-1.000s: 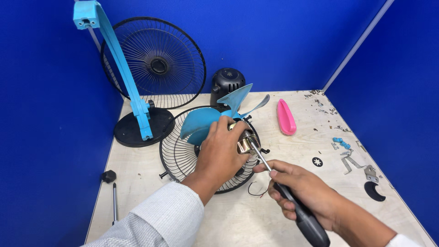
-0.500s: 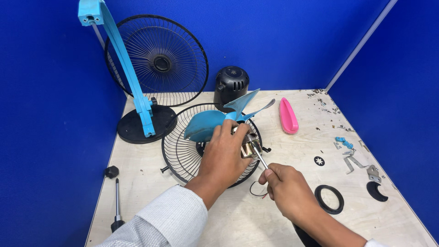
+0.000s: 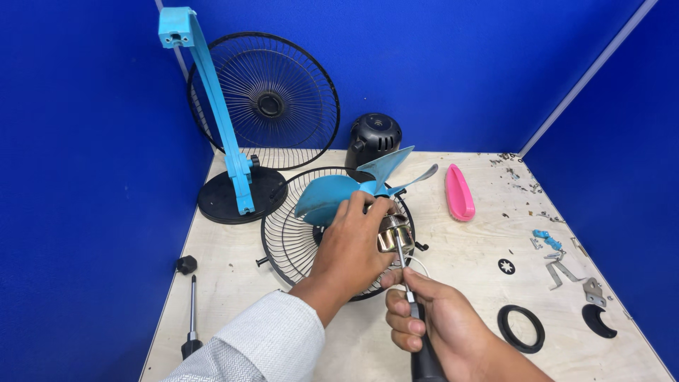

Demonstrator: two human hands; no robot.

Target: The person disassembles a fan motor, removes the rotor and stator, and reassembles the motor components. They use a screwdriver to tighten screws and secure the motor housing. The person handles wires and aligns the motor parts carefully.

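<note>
My left hand (image 3: 350, 247) grips a fan motor (image 3: 394, 233), a metallic cylinder with a light blue fan blade (image 3: 353, 187) on its far end. It holds this over a black wire fan guard (image 3: 286, 244) lying on the table. My right hand (image 3: 435, 325) holds a black-handled screwdriver (image 3: 417, 332), its thin shaft tip touching the motor's near side.
A blue fan stand on a round black base (image 3: 237, 191) stands at the left, a second black wire guard (image 3: 265, 99) leans on the back wall, and a black motor cover (image 3: 375, 138) sits behind. A pink piece (image 3: 458, 192), a black ring (image 3: 521, 327), small parts and another screwdriver (image 3: 191, 318) lie on the table.
My right hand has slid back along the screwdriver toward me and sits lower in view. The left hand keeps its grip on the motor; the camera has tilted a little.
</note>
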